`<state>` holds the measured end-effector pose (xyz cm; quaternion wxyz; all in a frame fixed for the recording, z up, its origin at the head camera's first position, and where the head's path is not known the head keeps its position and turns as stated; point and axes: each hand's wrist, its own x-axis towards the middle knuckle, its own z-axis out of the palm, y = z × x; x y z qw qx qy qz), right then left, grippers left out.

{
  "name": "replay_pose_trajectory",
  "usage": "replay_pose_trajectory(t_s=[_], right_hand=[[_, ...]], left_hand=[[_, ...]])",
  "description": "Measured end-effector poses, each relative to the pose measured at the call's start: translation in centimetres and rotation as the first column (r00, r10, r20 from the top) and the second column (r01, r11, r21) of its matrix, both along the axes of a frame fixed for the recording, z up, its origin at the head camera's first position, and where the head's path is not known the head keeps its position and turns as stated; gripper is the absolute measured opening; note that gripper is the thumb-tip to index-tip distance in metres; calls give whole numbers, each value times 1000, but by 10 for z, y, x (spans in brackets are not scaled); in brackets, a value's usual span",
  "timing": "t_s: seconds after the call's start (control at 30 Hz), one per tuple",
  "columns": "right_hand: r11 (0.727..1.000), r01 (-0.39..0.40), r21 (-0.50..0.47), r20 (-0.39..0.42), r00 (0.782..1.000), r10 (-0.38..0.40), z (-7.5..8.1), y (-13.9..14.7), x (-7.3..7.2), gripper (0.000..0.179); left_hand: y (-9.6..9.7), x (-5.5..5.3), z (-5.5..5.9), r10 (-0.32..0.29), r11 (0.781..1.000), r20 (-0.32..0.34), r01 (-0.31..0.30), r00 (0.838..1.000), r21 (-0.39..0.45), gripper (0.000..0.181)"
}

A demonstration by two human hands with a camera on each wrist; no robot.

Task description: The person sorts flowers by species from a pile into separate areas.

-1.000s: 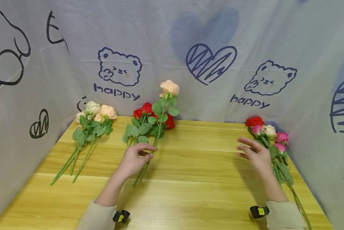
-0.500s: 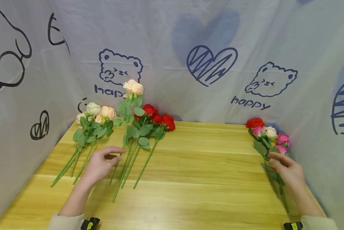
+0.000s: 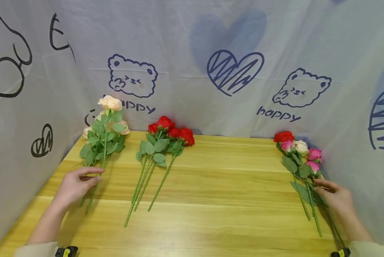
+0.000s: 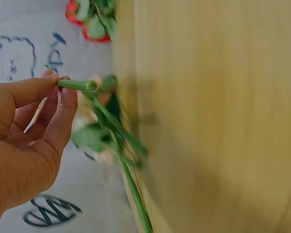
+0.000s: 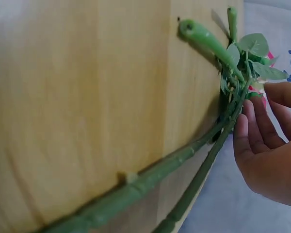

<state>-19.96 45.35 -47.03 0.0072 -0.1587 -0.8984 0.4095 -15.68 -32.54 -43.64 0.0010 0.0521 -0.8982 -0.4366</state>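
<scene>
The peach rose (image 3: 109, 103) was at the left of the scene, its bloom far from the person and its stem leaning slightly right in front of the other pale roses (image 3: 123, 127), which it partly hid. The left hand (image 3: 74, 185) pinched the stem low down between thumb and fingers; in the left wrist view the cut end stuck out just past the fingertips. Behind it, the pale roses lay at the far left of the wooden table (image 3: 211, 228), their blooms toward the cloth backdrop (image 3: 179, 32).

To the right of these, well apart from both hands, red roses (image 3: 161, 144) lay in a bunch, blooms far and bare green stems pointing near.

At the far right lay the mixed roses (image 3: 304, 171), red, pink and cream, with leafy stems that ran toward the near edge. The right hand (image 3: 337, 200) was just beside those stems, thumb and fingers apart and loosely bent, with no stem clasped between them; whether a fingertip touched one could not be told.

The backdrop carried drawn bears, hearts and the word "happy". A small black device (image 3: 66, 251) showed at the left cuff.
</scene>
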Motion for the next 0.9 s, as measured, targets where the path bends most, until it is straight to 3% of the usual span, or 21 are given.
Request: replay_pose_trajectory(t_s=[0.23,0.43,0.6,0.77,0.9], right_hand=[[980,-114,162,-5,993,116,0,3,-2,49],[954,-124,273,-77,986,150,-6,-1,-5,36],[930,-132,342,-97,980,175,-7,-5,-8,30],[929,-146,339,-97,977,189,-7,-5,-10,28],[954,-180,241,-27,981,192,-3,-2,-11,34]], left_hand=[[-31,-1,-9,13,999,70,-11,997,-33,42],[-43,-4,-14,42,994,99,-31,994,-104,41],[-46,-6,-17,30,994,130,-16,991,-107,40],[-47,-10,-18,19,995,147,-4,989,-98,39],[-48,-11,-16,8,997,157,3,988,-72,39]])
